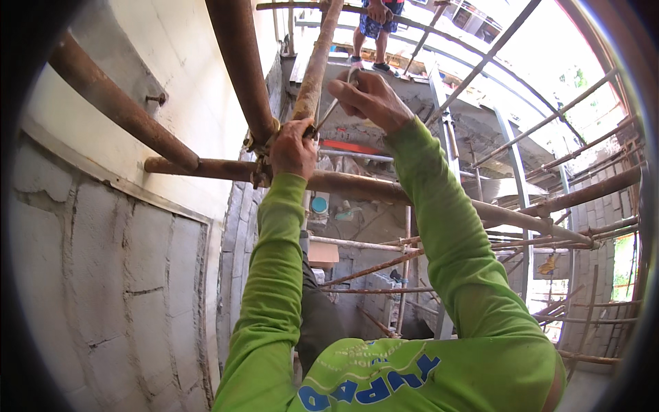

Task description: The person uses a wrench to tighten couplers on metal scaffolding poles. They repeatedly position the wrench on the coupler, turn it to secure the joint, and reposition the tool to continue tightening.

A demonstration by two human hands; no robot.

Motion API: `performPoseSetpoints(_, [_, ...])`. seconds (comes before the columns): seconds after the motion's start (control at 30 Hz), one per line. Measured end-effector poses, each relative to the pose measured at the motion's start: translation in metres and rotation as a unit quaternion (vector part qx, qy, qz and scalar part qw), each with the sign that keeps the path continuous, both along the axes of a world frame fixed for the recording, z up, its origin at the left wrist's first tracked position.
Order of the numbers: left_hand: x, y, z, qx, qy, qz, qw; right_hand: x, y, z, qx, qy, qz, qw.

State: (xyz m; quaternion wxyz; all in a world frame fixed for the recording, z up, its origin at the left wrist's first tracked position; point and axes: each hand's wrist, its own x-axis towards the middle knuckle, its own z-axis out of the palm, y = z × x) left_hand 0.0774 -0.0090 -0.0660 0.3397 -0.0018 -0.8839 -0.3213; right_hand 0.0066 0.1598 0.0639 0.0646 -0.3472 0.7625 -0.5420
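My left hand is closed around a scaffold clamp where rusty pipes meet, and its fingers cover much of it. Higher and to the right, my right hand grips a thin metal wrench, whose shaft slants down to the clamp beside my left fingers. The wrench's working end is partly hidden. A rusty horizontal pipe runs under my left wrist. An upright pipe rises beyond the left hand. Another clamp sits on the joint just left of my wrist.
A thick brown pipe and a slanting pipe stand at the left, before a block wall. Scaffold poles cross at the right. Far below lies a blue round container. Another person's legs show at the top.
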Motion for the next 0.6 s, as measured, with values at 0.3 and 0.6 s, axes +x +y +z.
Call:
performPoseSetpoints(0.3, [0.009,0.01,0.017,-0.018,-0.066,0.002,0.998,-0.108,-0.037,-0.084,-0.236,-0.302,-0.117,0.916])
performPoseSetpoints(0.6, [0.011,0.011,0.017,-0.016,-0.077,0.007,0.997,-0.12,-0.069,-0.219,-0.066,-0.589,-0.124,0.796])
